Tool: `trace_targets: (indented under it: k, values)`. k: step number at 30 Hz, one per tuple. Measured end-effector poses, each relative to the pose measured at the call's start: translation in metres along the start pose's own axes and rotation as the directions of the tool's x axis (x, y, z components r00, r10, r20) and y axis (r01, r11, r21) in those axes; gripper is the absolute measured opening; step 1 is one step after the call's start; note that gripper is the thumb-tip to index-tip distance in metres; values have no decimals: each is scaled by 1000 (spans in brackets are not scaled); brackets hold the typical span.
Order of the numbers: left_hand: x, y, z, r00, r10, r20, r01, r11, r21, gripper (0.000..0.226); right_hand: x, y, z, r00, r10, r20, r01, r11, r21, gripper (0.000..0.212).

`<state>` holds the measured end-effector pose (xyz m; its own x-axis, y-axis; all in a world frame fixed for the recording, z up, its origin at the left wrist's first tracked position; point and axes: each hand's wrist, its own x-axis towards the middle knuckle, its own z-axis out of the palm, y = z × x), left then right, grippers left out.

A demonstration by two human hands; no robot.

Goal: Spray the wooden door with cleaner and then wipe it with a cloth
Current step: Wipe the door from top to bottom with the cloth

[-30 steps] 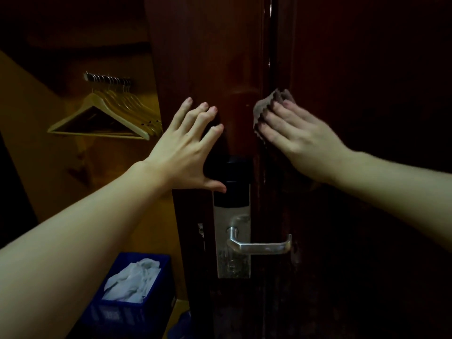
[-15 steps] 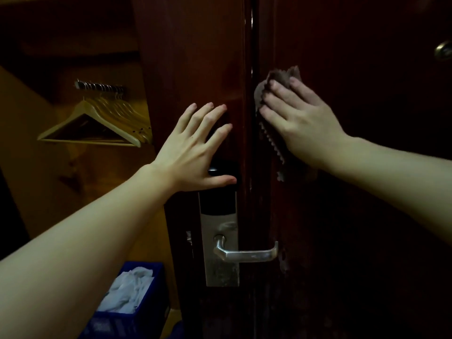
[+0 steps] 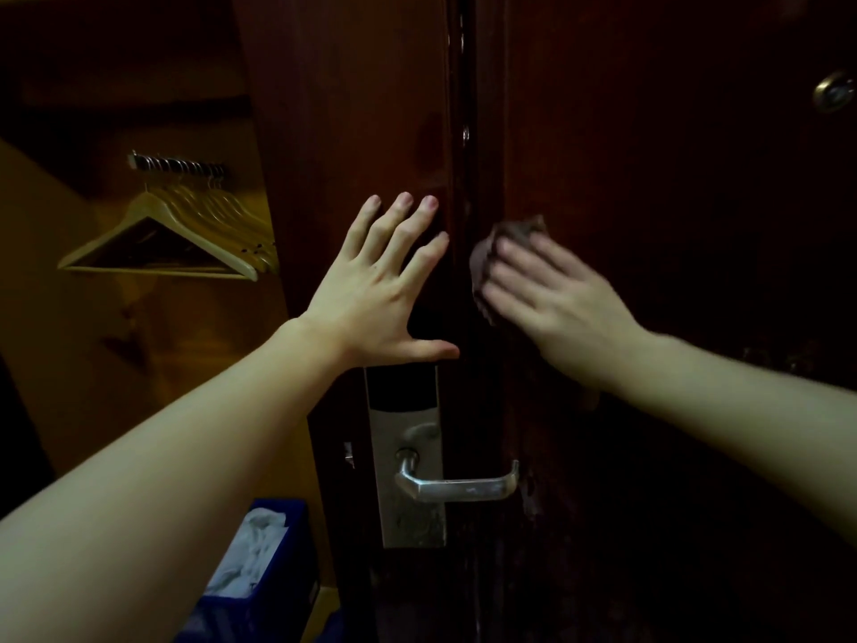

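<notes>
Two bare forearms reach in from the near edge, one from each lower corner, with a wide dark gap between them. Low on the left, close by, sits one blue bin with crumpled white stuff in it, just beside the foot of the wooden door.

Further in, one silver lock plate runs down the door near its edge, dark at the top, and its single lever handle juts rightward across the dark seam, both hands well above it. The left hand lies flat on the door just above the plate, four fingers straight and spread, thumb stretched out along the plate's top edge; it holds nothing. Right of the seam, the right hand presses one brownish cloth against the dark panel, fingers straight and laid over it; the hand is blurred, and the cloth shows only past the fingertips and along their left edge. The seam stands between the two hands.

The panel stretches bare above and to the right of the cloth, up to one small round brass fitting at the far upper right. Deepest on the left, in the recess, a bunch of pale wooden hangers hangs from one short rail; they overlap too much to count.
</notes>
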<state>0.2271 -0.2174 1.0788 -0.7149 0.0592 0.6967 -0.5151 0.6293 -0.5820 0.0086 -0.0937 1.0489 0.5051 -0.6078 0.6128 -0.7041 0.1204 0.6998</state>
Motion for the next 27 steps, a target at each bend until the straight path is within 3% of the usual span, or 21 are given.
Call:
trace_targets:
  k: [2,4,6,9,11,13,18,24,27]
  values:
    - [-2,-3,0,1000,14,18,-14,1000,-3,116,22,5,-7,993,110,-33,-111,994,-12,41]
    - [-4,-6,0,999,30,30,-30,1000,-4,118,20,-4,-3,995,92,-48,-92,996,-2,40]
    - [-6,-8,0,999,36,32,-36,999,-5,119,-7,-22,10,998,-49,-30,49,999,11,40]
    - [-7,-7,2,999,24,25,-24,1000,-5,120,-56,-49,27,952,-286,109,279,957,78,42]
    - [-7,-6,3,1000,23,12,-23,1000,-11,120,-70,-53,31,924,-349,155,336,936,105,41]
    - [-6,-5,5,1000,25,-3,-26,1000,-17,119,-60,-47,31,945,-309,104,301,950,84,41]
    - [-6,-4,6,1000,26,-16,-26,1000,4,115,2,-26,9,999,11,-36,-10,1000,27,42]
    - [0,5,0,999,-39,-11,40,998,52,114,-39,-61,32,974,-223,33,221,973,68,42]
    - [3,6,-3,1000,-23,-15,24,998,52,117,-50,-51,34,973,-227,32,225,973,60,41]
